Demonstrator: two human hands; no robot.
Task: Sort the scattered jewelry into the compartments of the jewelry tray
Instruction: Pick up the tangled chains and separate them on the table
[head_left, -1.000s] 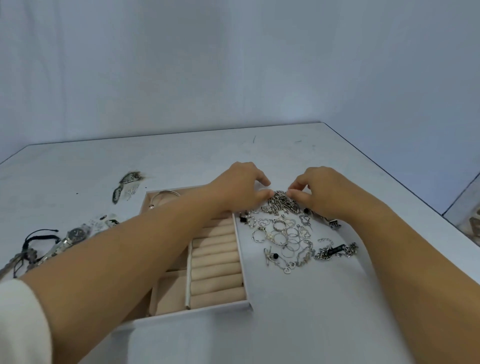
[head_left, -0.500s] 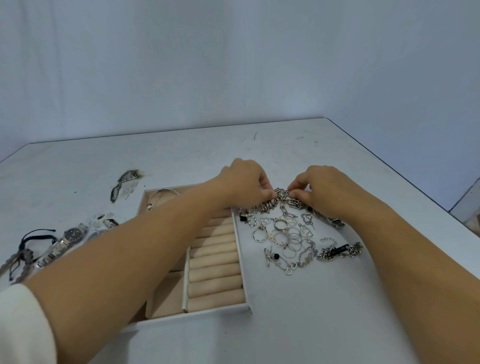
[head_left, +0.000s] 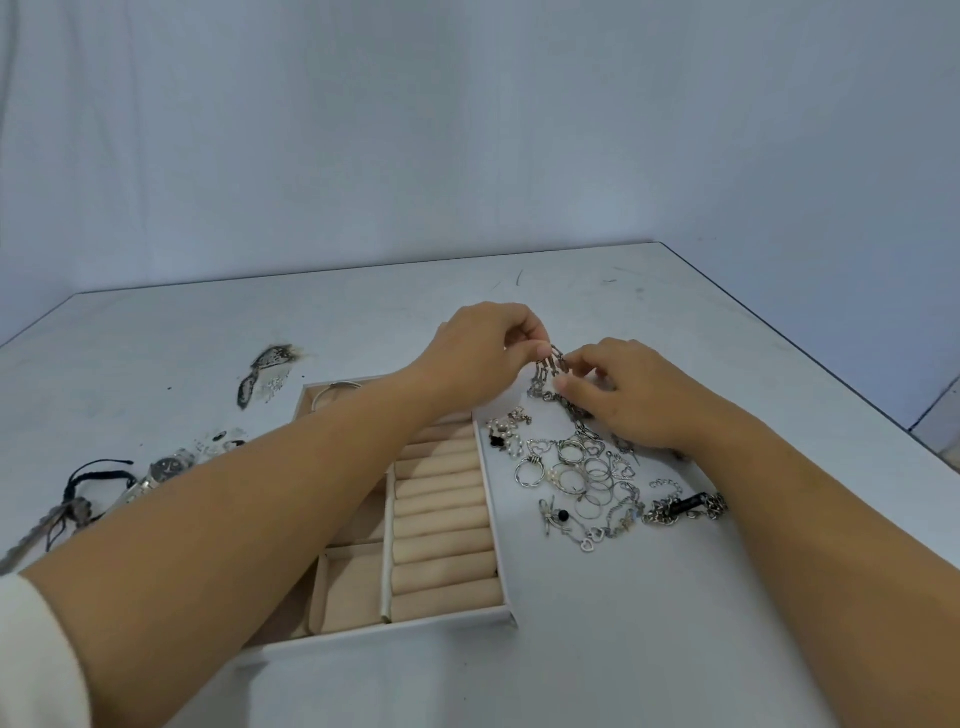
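A silver link chain (head_left: 549, 370) is held up over the table (head_left: 649, 649), just beyond the far right corner of the jewelry tray (head_left: 496, 525). Its upper end is pinched by the curled fingertips of the left hand (head_left: 483, 358). A lower part is pinched between the thumb and forefinger of the right hand (head_left: 631, 402), and the other fingers of both hands are bent. The rest of the chain goes down toward the table and is partly hidden behind the right hand.

The tray lies on the table, and its left part is covered by the left forearm. A row of beige ring rolls (head_left: 441, 519) is seen in its right part, and a thin bangle (head_left: 336, 387) is lying in the far left compartment.

Just beside the right wall of the tray, a heap of rings (head_left: 582, 470), heart-shaped pieces and small pearls is spread on the table. A chain with a black bar (head_left: 685, 506) lies at the right side of the heap, near the right forearm.

On the left of the table, apart from the tray, a wristwatch (head_left: 169, 467), a black cord bracelet (head_left: 91, 480) and a silver mesh piece (head_left: 265, 366) are found. A white sleeve (head_left: 31, 654) is seen on the left arm.
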